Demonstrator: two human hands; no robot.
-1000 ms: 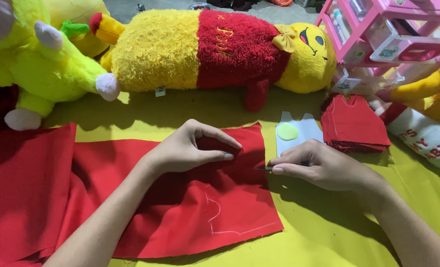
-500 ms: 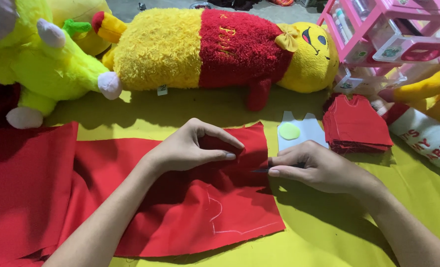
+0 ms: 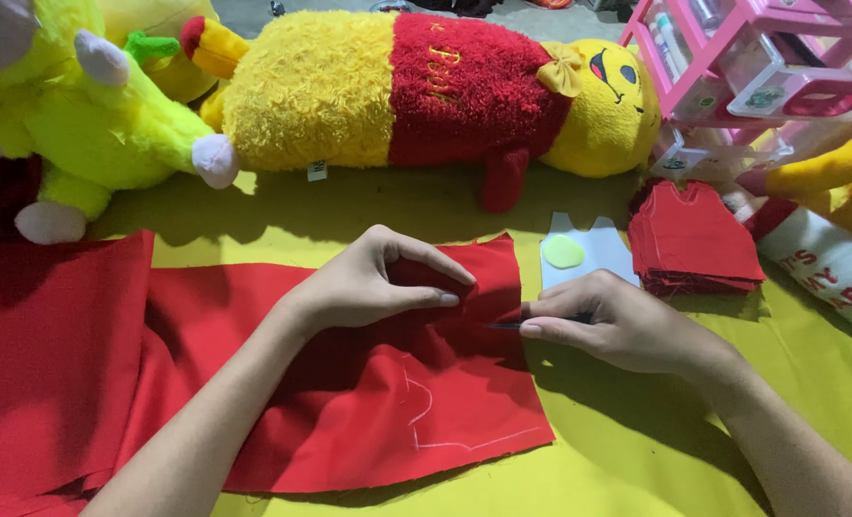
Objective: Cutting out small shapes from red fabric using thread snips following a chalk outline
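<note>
— Pressing what, the left hand [image 3: 369,282]?
— Red cloth [image 3: 388,412], fingers flat, just below the bear [image 3: 426,91]
— And the right hand [image 3: 617,325]?
— Pinching a thin tool [image 3: 504,325] at the cloth's edge

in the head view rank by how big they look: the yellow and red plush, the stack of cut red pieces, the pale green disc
1. yellow and red plush, by far the largest
2. stack of cut red pieces
3. pale green disc, smallest

The plush lies farther from the camera and still looks biggest, so the order is safe.
</note>
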